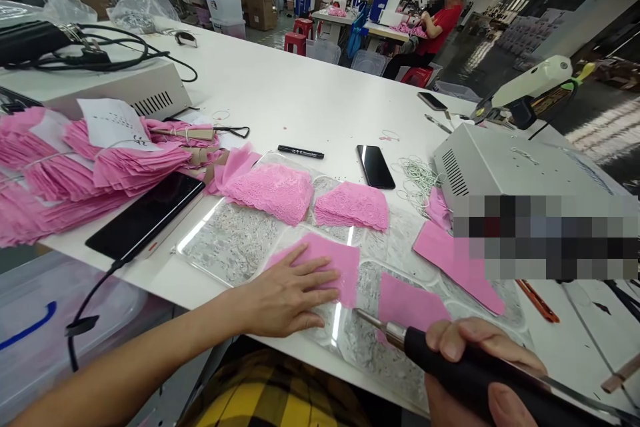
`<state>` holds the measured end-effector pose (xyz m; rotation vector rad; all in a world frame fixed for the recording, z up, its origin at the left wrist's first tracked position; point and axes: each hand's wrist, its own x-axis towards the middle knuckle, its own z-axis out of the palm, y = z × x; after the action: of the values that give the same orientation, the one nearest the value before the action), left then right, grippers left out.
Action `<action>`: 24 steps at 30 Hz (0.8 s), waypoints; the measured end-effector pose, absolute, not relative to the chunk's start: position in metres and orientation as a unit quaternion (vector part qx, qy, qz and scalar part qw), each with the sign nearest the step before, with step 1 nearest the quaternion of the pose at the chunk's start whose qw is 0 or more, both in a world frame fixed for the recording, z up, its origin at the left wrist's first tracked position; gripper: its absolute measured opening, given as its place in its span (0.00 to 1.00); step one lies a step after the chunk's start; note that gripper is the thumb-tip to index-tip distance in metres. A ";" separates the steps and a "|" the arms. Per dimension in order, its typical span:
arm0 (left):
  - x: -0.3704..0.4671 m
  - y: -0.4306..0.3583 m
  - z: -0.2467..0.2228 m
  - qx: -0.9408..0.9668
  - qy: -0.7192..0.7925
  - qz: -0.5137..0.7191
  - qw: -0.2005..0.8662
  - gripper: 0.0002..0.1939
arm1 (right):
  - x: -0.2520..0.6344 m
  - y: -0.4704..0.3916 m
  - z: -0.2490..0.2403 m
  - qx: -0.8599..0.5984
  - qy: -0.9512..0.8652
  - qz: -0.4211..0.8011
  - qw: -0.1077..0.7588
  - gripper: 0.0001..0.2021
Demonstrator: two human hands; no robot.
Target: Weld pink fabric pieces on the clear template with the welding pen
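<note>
My left hand [295,290] lies flat, fingers spread, on a pink fabric piece [345,273] over a glossy, clear-topped sheet with a stone pattern [225,247]. A thick black-handled tool with a narrow metal tip [395,333], like a soldering iron, is gripped in my right hand [475,360]. Its tip points left, close to the lower right corner of the fabric under my left hand. Right of it lies another pink piece [410,303]. Two stacks of pink lace [273,190] and lace pieces [353,205] sit behind my left hand. Larger pink panels [450,263] lie at the right.
Bundled pink fabric [100,160] and a large black phone with a cable [147,213] lie left. A marker [301,151], a smaller phone [376,167] and tangled thread [417,177] lie behind. Grey boxes [520,160] flank the table. A person in red [443,27] sits at a sewing machine.
</note>
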<state>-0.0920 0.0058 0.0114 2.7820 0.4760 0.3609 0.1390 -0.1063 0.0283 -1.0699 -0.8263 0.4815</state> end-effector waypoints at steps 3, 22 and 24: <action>-0.090 0.005 0.010 0.969 0.161 0.126 0.141 0.22 | 0.140 -0.106 0.028 -0.489 -0.379 0.225 0.753 0.08; -0.081 0.001 0.009 0.968 0.159 0.142 0.136 0.21 | 0.134 -0.099 0.043 -0.487 -0.383 0.228 0.751 0.04; -0.080 0.001 0.009 0.966 0.158 0.147 0.140 0.21 | 0.132 -0.098 0.045 -0.486 -0.380 0.224 0.755 0.04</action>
<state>-0.0800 0.0007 0.0088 2.7915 0.4555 0.4256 0.1320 -0.0984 0.0453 -1.0591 -0.8283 0.4882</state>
